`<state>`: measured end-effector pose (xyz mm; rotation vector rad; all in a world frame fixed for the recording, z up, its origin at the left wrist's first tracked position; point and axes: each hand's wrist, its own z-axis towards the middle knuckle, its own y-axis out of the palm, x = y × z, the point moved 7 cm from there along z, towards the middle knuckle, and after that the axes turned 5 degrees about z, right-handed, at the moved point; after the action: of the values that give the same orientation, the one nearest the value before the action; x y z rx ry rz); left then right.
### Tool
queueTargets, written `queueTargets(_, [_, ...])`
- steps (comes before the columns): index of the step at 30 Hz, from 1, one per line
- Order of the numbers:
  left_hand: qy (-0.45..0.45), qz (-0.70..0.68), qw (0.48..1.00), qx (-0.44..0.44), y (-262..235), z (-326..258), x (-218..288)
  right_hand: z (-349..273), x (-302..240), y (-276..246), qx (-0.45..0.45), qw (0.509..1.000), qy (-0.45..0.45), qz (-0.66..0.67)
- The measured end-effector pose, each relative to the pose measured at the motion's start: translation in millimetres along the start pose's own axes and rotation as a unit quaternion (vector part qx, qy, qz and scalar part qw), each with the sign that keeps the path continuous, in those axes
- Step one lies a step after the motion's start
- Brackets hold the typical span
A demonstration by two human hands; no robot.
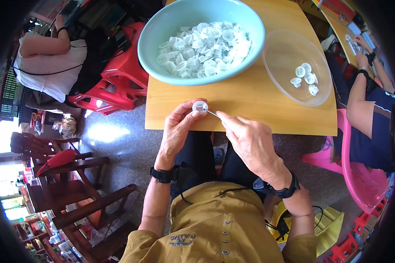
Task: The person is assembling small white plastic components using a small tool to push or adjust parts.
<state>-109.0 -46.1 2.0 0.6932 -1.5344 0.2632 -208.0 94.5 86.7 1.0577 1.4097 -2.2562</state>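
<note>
Between the thumb and fingers of my left hand (180, 122) is a small round white plastic part (200, 107), its face with a square recess turned up. My right hand (250, 140) pinches a thin metal tool (212, 113) whose tip touches the right side of that part; its handle is hidden in my fingers, so I cannot tell its exact kind. Both hands are just over the table's near edge. Beyond them a large pale-blue basin (150, 65) holds many similar white parts (206, 48). A shallow clear plastic bowl (276, 65) to its right has several white parts (307, 74) in it.
The yellow wooden table (250, 101) ends close to my lap. Red plastic stools (123, 70) and a seated person (52, 57) are at the left. Another person (360, 101) sits on a pink chair (351, 175) at the right. Dark wooden chairs (74, 188) stand at lower left.
</note>
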Motion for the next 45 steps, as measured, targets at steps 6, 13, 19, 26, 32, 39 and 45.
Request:
queueTargets(6, [-0.002,0.01,1.0,-0.005,1.8,-1.7,-1.2,2.5,-4.4,5.8,-0.015,0.988,-0.044,-0.148])
queueTargets(13, [-0.001,0.017,1.0,-0.01,2.6,-2.8,1.6,4.6,-8.4,11.0,-0.022,0.978,-0.063,-0.197])
queueTargets(19, [-0.001,0.024,1.0,-0.014,0.6,-2.5,-0.3,6.0,-8.9,13.5,-0.03,0.978,-0.069,-0.193])
queueTargets(26, [-0.002,0.036,0.999,-0.02,1.4,-1.9,0.5,5.7,-10.7,11.7,-0.03,0.973,-0.094,-0.211])
queueTargets(32, [-0.007,0.042,0.999,-0.029,3.6,-2.2,1.4,5.2,-9.1,12.8,-0.051,0.975,-0.066,-0.206])
queueTargets(39, [-0.017,0.042,0.998,-0.034,2.8,-2.0,0.3,4.7,-12.9,12.3,-0.039,0.962,-0.101,-0.25])
queueTargets(45, [-0.019,0.039,0.998,-0.036,3.4,-3.2,1.9,5.7,-12.1,10.4,-0.046,0.966,-0.089,-0.239])
